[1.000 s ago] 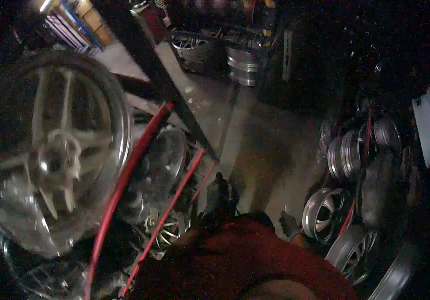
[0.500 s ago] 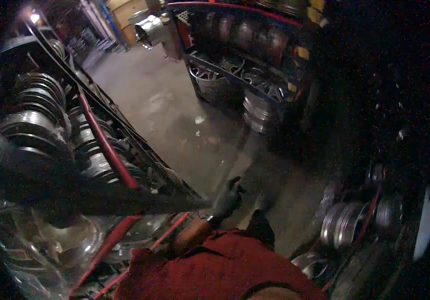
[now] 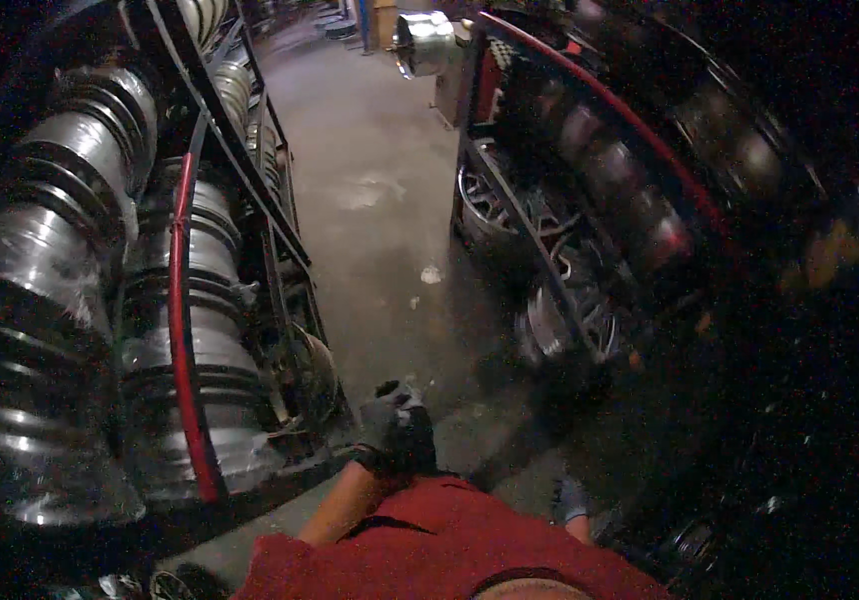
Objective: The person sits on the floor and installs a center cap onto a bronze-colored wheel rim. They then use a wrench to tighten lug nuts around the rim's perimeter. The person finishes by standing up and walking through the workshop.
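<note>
My left hand (image 3: pixel 390 425), in a grey and black work glove, hangs low in front of my red shirt (image 3: pixel 450 545). Its fingers look partly curled, but dim light and blur hide whether anything is in them. The end of the left rack's dark lower rail (image 3: pixel 290 480) is nearest to it. On the other side of my body, my right hand (image 3: pixel 571 498) shows as a small grey-gloved patch over the dark floor, its fingers not clear. Shiny metal wheel rims (image 3: pixel 185 330), several wrapped in clear film, lie in rows on the left rack.
A concrete aisle (image 3: pixel 365 190) runs ahead between racks. On the right, a rack with a red upper rail (image 3: pixel 610 95) holds more rims (image 3: pixel 550 320). A chrome cylinder-shaped piece (image 3: pixel 424 45) juts out at the far end. Pale scraps (image 3: pixel 432 274) lie on the floor.
My view has turned right and moved forward, so the left rack stands more upright and the right rack is closer. My left hand appears further left, and my right hand has come into view.
</note>
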A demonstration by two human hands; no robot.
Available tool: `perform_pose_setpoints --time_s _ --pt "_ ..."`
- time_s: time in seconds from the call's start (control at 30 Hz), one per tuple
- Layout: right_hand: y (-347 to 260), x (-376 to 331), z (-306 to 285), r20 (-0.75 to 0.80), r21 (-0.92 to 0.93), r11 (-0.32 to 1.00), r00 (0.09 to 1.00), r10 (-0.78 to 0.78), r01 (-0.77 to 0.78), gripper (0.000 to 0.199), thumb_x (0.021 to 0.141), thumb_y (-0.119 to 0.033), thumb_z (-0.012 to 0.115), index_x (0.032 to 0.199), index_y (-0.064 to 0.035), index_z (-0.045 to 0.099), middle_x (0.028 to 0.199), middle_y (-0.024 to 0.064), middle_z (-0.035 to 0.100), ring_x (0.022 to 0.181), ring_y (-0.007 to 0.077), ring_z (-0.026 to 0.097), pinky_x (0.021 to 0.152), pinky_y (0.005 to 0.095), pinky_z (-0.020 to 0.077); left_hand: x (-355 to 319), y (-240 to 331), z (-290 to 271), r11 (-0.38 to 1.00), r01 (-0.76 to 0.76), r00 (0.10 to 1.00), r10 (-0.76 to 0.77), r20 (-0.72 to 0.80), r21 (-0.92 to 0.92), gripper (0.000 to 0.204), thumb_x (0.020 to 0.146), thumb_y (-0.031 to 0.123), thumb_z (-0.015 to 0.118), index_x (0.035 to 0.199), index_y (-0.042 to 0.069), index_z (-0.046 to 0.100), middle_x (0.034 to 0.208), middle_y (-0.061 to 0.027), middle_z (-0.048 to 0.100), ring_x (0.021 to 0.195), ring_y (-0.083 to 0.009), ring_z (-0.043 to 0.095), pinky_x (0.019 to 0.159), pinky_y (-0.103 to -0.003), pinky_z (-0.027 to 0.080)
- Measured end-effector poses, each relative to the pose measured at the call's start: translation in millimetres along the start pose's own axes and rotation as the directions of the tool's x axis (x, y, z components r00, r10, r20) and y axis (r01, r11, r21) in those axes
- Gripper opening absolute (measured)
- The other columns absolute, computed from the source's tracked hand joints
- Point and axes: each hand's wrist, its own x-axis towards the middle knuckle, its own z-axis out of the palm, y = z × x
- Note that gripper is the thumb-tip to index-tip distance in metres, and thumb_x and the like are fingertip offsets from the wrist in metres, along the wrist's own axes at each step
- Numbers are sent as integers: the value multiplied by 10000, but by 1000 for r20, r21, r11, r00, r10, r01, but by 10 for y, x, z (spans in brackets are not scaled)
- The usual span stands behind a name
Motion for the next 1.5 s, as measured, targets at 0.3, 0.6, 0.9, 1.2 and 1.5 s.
perform_pose_setpoints --time_s 0.3,0.6,0.9,1.2,1.5 --pt "-2715 2042 -239 308 -202 913 908 -285 355 254 916 -322 588 1053 -166 733 921 118 735 800 352 699 708 485 562 2196 -1607 400 -288 163 352 -876 328 -944 143 900 108 515 930 99 655 755 -13 599 593 -151 521 525 -307 466" --pt "-5731 3560 -857 245 111 978 948 -201 179 248 895 -299 596 1060 -171 730 931 134 731 820 363 699 719 490 563 5075 -2231 -304 254 436 627 -774 90 -863 183 889 41 449 886 91 625 739 11 573 578 -103 476 477 -300 422" --pt "-7453 5562 -226 543 -287 849 805 -238 445 250 875 -276 604 1067 -176 727 940 149 727 839 375 700 731 494 563 6368 -4422 425 533 498 603 -780 -169 -685 193 1000 200 532 823 142 582 701 4 574 578 -123 538 476 -296 422" --pt "-11177 7888 -160 536 -347 193 362 -763 918 233 853 -238 610 996 -89 718 847 146 719 737 359 691 650 481 551 6823 -5619 292 -222 541 -311 -949 52 -811 441 973 481 594 791 86 526 592 -38 452 444 -198 442 362 -322 308" --pt "-14749 8608 -92 319 152 895 836 -446 420 440 931 -470 588 765 -65 637 569 28 520 426 169 463 409 349 376 8730 -8391 835 185 850 76 -970 -233 -492 457 955 470 603 771 53 573 597 -53 525 477 -228 524 405 -418 390"
